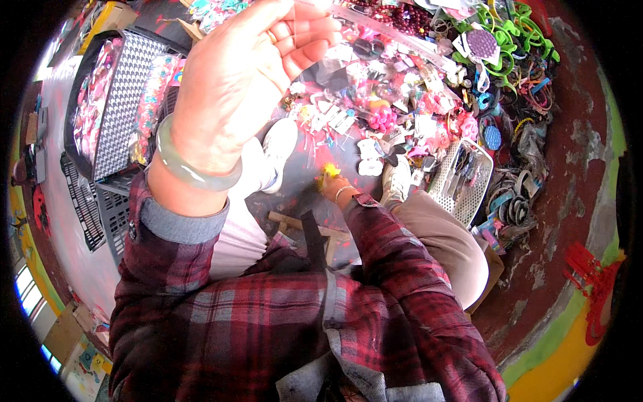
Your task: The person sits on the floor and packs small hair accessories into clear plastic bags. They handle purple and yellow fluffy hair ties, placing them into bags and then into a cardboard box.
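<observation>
My left hand [258,60], with a pale green bangle [194,171] at its wrist, is raised close to the view at the upper left. Its fingers are curled, and its fingertips reach a long translucent plastic strip [395,37] that slants down to the right; the top edge cuts off part of the grip. Low between my shoes, my right hand [335,189] is closed around a small bright yellow frilly thing [328,172], whose kind is too small to tell. A heap of small accessories [382,87], many pink, spreads on the floor ahead.
At the left stands a black crate [80,127] with bagged trinkets and a houndstooth panel [127,100]. A white perforated basket [462,181] sits right of my right shoe [396,177]. Green loops [516,40] and dark bands [516,201] lie at the right. Below me is a wooden piece [288,221].
</observation>
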Demonstrator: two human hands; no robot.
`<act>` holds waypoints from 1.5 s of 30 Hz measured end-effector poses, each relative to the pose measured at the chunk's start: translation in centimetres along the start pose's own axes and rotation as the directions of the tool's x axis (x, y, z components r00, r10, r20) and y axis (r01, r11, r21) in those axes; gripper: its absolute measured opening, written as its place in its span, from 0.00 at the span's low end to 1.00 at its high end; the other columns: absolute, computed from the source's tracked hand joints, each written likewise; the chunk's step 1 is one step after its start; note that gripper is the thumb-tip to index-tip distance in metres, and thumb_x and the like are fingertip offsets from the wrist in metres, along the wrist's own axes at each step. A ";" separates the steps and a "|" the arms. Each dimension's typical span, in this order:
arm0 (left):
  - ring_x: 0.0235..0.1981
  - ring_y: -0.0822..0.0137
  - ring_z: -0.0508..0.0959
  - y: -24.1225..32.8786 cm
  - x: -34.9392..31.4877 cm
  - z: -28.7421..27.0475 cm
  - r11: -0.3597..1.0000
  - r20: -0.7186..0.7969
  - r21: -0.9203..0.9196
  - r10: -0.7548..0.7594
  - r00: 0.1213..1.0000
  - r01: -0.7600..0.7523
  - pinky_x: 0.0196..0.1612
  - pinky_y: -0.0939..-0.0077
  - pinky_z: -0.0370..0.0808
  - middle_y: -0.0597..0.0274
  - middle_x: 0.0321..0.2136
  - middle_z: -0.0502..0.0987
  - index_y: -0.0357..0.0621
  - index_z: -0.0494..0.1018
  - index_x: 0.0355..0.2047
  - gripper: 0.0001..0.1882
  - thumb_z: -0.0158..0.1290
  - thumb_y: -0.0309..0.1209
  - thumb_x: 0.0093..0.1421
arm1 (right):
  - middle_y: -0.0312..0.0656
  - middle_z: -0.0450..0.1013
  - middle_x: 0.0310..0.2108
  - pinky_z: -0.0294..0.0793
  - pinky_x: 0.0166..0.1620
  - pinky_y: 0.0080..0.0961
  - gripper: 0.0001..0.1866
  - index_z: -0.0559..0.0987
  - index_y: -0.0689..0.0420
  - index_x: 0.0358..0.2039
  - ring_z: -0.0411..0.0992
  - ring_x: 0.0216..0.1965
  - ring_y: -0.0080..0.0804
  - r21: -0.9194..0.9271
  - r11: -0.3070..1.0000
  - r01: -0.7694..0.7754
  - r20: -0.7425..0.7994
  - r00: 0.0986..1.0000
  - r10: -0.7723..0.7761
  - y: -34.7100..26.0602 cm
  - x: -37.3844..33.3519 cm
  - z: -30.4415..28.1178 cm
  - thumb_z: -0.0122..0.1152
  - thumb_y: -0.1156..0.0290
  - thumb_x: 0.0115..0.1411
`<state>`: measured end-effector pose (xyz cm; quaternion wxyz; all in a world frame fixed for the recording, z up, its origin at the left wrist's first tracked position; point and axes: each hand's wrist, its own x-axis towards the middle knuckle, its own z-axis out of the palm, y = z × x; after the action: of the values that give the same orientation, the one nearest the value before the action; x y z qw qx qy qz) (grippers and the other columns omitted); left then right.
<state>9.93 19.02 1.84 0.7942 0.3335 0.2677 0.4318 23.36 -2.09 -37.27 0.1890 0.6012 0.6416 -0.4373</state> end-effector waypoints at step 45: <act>0.41 0.69 0.75 -1.9 -0.5 5.6 0.992 0.288 -0.105 -0.039 0.957 0.072 0.39 0.79 0.74 0.55 0.45 0.72 0.33 0.62 0.51 0.24 0.48 0.29 0.54 | 0.44 0.68 0.42 0.71 0.39 0.27 0.20 0.71 0.58 0.40 0.68 0.43 0.38 -0.020 0.795 0.606 -1.000 -0.011 -0.017 -8.0 -28.0 -31.8 0.61 0.81 0.44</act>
<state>14.61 16.14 4.01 0.8539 0.3389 0.1344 0.3714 30.66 6.79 4.26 -0.5384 0.5874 0.5998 -0.0729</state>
